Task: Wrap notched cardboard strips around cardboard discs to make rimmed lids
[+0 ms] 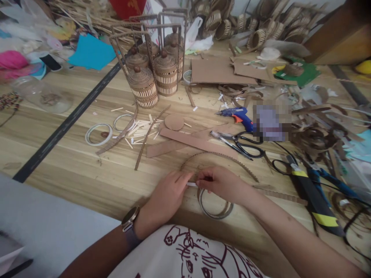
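My left hand [169, 193] rests low at the table's near edge, thumb and fingers brought together at one end of a short white strip [191, 184]. Fingers curled into a pinch, my right hand [222, 184] is at the strip's other end. Its fingertips are partly hidden. Just below the right hand stands a ring-shaped roll of tape [216, 214], close to the fingers. Beyond both hands a thin corrugated cardboard strip [220, 154] arches across the wood, its left end running down near my left fingertips. Flat cardboard strips [197, 142] lie crossed farther back.
Scissors [246, 144], a blue glue gun [236, 114] and a black-and-yellow tool [315, 200] lie right. Small wooden sticks [142, 129] and a white tape roll [98, 134] lie left. Lidded cardboard baskets [142, 87] with tall handles stand behind, near cardboard sheets [217, 71].
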{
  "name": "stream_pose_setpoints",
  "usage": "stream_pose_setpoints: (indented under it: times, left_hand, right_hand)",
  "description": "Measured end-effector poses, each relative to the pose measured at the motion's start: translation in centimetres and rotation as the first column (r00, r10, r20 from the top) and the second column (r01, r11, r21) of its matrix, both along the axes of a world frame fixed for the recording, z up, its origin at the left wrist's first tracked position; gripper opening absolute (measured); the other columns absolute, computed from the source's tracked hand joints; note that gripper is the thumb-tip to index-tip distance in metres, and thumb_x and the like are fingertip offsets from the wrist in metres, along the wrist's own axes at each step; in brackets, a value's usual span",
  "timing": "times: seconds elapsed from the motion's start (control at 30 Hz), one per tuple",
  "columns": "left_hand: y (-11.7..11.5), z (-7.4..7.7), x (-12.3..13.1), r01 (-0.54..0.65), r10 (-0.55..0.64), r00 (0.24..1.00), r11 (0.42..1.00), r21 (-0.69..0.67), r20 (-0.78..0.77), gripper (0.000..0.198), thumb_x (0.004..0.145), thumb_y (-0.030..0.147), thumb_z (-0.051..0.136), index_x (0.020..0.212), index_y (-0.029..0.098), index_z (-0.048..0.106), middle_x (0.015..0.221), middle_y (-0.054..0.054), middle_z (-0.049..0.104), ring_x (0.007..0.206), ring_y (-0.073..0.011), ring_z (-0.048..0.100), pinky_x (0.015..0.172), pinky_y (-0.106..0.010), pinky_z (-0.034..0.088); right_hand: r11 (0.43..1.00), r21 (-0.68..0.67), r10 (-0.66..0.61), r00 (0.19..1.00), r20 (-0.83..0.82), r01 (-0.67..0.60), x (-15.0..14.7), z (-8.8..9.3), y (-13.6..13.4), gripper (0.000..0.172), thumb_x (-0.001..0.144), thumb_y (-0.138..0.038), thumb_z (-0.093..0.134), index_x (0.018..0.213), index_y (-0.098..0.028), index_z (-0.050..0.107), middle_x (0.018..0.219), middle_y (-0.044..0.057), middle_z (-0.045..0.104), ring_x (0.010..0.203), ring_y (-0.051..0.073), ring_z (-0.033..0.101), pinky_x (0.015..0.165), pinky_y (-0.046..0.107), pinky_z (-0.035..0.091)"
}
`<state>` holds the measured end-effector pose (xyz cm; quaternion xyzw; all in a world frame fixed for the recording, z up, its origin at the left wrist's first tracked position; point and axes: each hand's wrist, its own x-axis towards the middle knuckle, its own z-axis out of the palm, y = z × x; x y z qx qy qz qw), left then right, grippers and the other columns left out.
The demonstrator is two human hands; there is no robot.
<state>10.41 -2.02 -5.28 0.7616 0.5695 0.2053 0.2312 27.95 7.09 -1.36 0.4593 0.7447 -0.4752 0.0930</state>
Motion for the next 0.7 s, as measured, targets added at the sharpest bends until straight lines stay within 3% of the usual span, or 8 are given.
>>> stream_pose_setpoints:
  times: [0.23,0.47,0.7]
  left_hand:
    - [0.0,0.4,0.1,-0.001,0.0,1.0,0.999,-0.04,-0.018,0.023,0.093,0.006,0.05,0.108,0.014,0.064,0.102,-0.009,0.07,0.097,-0.0253,0.063,0.086,-0.042,0.055]
    - [0.0,0.2,0.1,-0.01,0.009,1.0,0.999,-0.052,-0.006,0.02,0.093,0.007,0.051,0.107,0.013,0.064,0.1,-0.009,0.069,0.096,-0.0256,0.062,0.086,-0.042,0.054]
    - [0.0,0.2,0.1,-0.011,0.01,1.0,0.999,-0.047,-0.024,0.017,0.093,0.008,0.05,0.098,0.016,0.064,0.095,-0.007,0.068,0.092,-0.0243,0.061,0.082,-0.039,0.053]
  right_hand:
    - [0.997,0.057,0.044,0.995,0.09,-0.05,-0.6,0.2,0.0,0.017,0.084,-0.022,0.057,0.072,-0.018,0.069,0.066,0.0,0.062,0.062,0.013,0.05,0.056,0.025,0.031]
    - [0.986,0.112,0.105,0.977,0.186,-0.127,-1.2,0.8,0.0,0.02,0.085,-0.022,0.055,0.074,-0.019,0.071,0.07,0.002,0.068,0.065,0.015,0.055,0.057,0.026,0.031]
    - [0.961,0.182,0.149,0.943,0.298,-0.209,-1.9,1.6,-0.1,0.021,0.087,-0.022,0.054,0.083,-0.019,0.074,0.084,0.007,0.075,0.078,0.021,0.065,0.06,0.028,0.035]
